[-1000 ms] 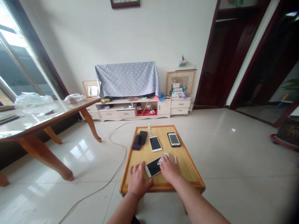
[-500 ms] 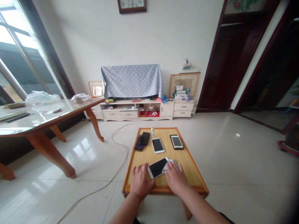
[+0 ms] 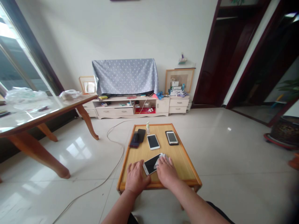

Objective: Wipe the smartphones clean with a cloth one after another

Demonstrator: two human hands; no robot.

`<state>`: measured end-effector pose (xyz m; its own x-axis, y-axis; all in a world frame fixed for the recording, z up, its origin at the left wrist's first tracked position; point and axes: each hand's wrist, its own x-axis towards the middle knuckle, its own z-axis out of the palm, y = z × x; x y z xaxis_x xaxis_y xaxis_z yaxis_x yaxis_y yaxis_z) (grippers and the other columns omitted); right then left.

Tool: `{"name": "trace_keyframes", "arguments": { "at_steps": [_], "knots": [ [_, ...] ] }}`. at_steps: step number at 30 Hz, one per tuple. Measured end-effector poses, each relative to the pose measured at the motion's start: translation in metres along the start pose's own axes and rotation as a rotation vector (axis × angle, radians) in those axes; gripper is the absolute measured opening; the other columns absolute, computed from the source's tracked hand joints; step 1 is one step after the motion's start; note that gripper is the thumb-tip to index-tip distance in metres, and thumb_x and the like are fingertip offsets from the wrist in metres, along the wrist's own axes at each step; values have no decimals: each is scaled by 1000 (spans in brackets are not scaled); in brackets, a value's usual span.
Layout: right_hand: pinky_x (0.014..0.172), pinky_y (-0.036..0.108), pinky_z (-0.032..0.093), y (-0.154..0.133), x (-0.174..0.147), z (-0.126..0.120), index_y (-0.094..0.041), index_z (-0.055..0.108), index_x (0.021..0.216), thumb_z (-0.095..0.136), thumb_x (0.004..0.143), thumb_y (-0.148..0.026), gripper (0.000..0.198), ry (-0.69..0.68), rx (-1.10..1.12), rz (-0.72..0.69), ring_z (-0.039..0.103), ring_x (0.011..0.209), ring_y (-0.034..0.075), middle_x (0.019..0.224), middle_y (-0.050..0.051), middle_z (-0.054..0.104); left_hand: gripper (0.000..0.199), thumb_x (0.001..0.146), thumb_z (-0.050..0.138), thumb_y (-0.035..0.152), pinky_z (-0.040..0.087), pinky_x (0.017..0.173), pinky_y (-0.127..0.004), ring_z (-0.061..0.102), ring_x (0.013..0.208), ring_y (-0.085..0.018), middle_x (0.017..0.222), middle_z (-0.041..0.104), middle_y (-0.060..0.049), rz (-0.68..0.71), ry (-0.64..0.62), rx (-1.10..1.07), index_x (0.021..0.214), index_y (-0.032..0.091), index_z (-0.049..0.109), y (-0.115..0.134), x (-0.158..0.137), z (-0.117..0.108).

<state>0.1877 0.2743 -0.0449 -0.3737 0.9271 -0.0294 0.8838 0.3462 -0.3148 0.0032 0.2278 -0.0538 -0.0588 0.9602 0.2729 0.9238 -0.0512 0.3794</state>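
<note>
Right hand [image 3: 166,172] over a cloth [image 3: 156,164] on a phone [image 3: 149,164], left hand [image 3: 136,178] at the phone's near end.
The phone lies aslant on the table [image 3: 181,163], low in the centre of the frame, dark screen up, the cloth covering its right end. The right fingers lie stretched over the cloth; whether they pinch it, I cannot tell. The left fingers and thumb are spread about the phone's lower-left end; whether they grip it, I cannot tell. Above it in the frame lies a tablet [image 3: 153,142], with a pump bottle [image 3: 148,128] just behind; a white handset [image 3: 172,137] lies on something black, right of centre.
</note>
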Motion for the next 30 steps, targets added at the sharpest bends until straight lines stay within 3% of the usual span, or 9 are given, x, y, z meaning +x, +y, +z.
{"name": "trace_keyframes", "arguments": {
  "at_steps": [3, 5, 11, 13, 18, 24, 30],
  "knots": [
    [125, 43, 7, -16, -7, 10, -12, 45, 152, 27, 103, -34, 56, -10, 69, -206, 25, 151, 24, 160, 13, 37, 61, 75, 65, 40, 20, 119, -49, 54, 128, -30, 129, 67, -11, 7, 1, -9, 132, 24, 51, -1, 1, 2],
    [125, 43, 5, -18, -5, 10, -15, 47, 150, 26, 104, -33, 54, -10, 86, -265, 28, 150, 23, 158, 11, 40, 59, 77, 65, 41, 21, 119, -48, 55, 128, -30, 130, 67, -11, 10, -5, -11, 132, 23, 51, -2, 1, 3],
    [123, 53, 0, 7, 27, -6, -14, 46, 151, 26, 104, -32, 53, 22, 12, 88, 26, 151, 26, 160, 14, 37, 65, 70, 68, 34, 20, 119, -46, 54, 127, -30, 129, 66, -11, 12, 10, -7, 132, 23, 51, -1, 0, 2],
    [123, 52, 1, 4, 29, -2, -14, 45, 151, 28, 104, -32, 53, 24, 14, 81, 25, 151, 27, 160, 14, 36, 65, 70, 67, 34, 21, 119, -46, 55, 126, -30, 128, 66, -11, 23, 17, -4, 131, 22, 51, -1, 0, 2],
    [124, 47, 2, -16, 21, 9, -19, 49, 148, 26, 105, -33, 50, 22, 79, -198, 29, 149, 23, 157, 10, 43, 60, 74, 64, 38, 23, 118, -47, 56, 126, -30, 129, 67, -11, 28, 13, 2, 130, 23, 51, -2, 1, 3],
    [122, 56, 2, -10, 28, -1, -18, 49, 147, 23, 106, -36, 52, 4, 50, -4, 27, 150, 25, 159, 12, 39, 69, 70, 67, 35, 21, 119, -47, 56, 125, -30, 128, 67, -12, 27, 16, -1, 134, 20, 47, -4, 0, 6],
    [123, 55, -4, -37, 8, 5, -20, 39, 154, 18, 107, -42, 56, -35, 105, -322, 27, 150, 24, 158, 11, 40, 57, 82, 55, 28, 24, 116, -47, 54, 128, -28, 134, 64, -13, 43, 7, 7, 137, 19, 45, -7, 0, 8]
  ]
}}
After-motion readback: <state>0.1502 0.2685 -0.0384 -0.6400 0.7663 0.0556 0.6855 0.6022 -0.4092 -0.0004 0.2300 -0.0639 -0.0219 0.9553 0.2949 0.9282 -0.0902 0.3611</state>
